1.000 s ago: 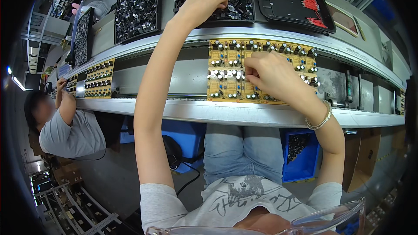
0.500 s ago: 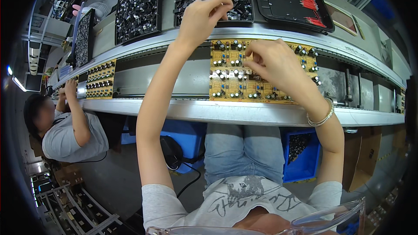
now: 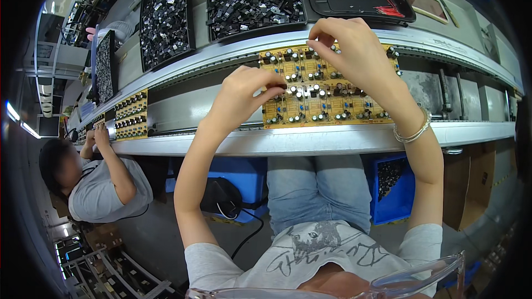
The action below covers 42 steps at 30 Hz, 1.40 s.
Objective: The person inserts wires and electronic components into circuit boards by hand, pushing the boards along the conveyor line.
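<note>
A yellow circuit board panel [image 3: 332, 119], crowded with round capacitors and small blue and black parts, lies on the conveyor in front of me. My left hand [image 3: 241, 97] is over the panel's left side, thumb and forefinger pinched close above a row of capacitors. Whatever sits between those fingertips is too small to make out. Beyond the panel's far edge, by the metal rail, my right hand [image 3: 354, 47] curls its thumb and forefinger together. Its fingertips hide anything they hold. The right palm and wrist cover part of the panel.
Behind the rail [image 3: 221, 53] stand black trays of small black parts [image 3: 255, 0] [image 3: 166, 19] and a black tray [image 3: 327, 3] with red pieces. Another board panel [image 3: 132, 113] lies left, near a seated co-worker [image 3: 108, 188]. A blue bin [image 3: 393, 207] sits below.
My left hand has come from the black parts tray down to the panel's left side. My right hand has lifted off the panel's middle toward the far rail. The view has shifted slightly.
</note>
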{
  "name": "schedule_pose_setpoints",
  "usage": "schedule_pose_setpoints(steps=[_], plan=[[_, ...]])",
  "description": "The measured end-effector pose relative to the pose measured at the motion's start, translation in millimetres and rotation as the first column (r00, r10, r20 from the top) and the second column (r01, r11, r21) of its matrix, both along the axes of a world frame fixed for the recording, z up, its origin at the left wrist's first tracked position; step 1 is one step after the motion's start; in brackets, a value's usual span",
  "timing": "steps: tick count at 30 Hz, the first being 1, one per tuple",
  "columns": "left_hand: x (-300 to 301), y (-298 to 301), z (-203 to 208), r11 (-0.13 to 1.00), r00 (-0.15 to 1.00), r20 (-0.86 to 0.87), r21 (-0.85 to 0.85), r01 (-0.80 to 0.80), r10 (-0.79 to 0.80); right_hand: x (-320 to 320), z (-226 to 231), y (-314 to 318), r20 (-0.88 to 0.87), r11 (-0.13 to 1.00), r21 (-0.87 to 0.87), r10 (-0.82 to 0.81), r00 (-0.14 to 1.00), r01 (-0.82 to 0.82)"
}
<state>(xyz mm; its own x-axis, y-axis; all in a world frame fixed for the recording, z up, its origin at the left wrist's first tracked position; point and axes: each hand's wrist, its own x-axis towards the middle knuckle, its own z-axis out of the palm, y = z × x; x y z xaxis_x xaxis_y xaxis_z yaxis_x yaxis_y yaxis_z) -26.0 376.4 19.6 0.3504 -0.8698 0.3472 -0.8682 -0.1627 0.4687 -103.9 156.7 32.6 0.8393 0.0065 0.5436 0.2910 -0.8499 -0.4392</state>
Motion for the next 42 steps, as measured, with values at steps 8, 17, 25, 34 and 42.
schedule_pose_setpoints(steps=[8, 17, 25, 34, 42], plan=[[-7, -3, -9, 0.990, 0.981, 0.182, 0.133, 0.043, -0.067, 0, -7, -1, 0.055, 0.998, -0.058, -0.017, 0.998, 0.020], [-13, -12, -17, 0.995, 0.982, 0.187, 0.094, -0.032, 0.014, 1, -5, 0, 0.094, 0.998, -0.063, -0.006, 0.996, 0.012], [-22, -20, -23, 0.998, 0.987, 0.156, 0.025, -0.054, 0.049, -4, -6, -4, 0.124, 0.996, -0.088, 0.015, 0.992, -0.004], [-26, -23, -28, 0.997, 0.976, 0.206, -0.056, -0.060, 0.070, -4, -6, -4, 0.135, 0.994, -0.106, 0.010, 0.991, 0.005], [-29, -25, -24, 0.995, 0.954, 0.296, 0.059, -0.075, 0.055, -5, -4, -4, 0.155, 0.996, -0.092, 0.010, 0.988, 0.004]])
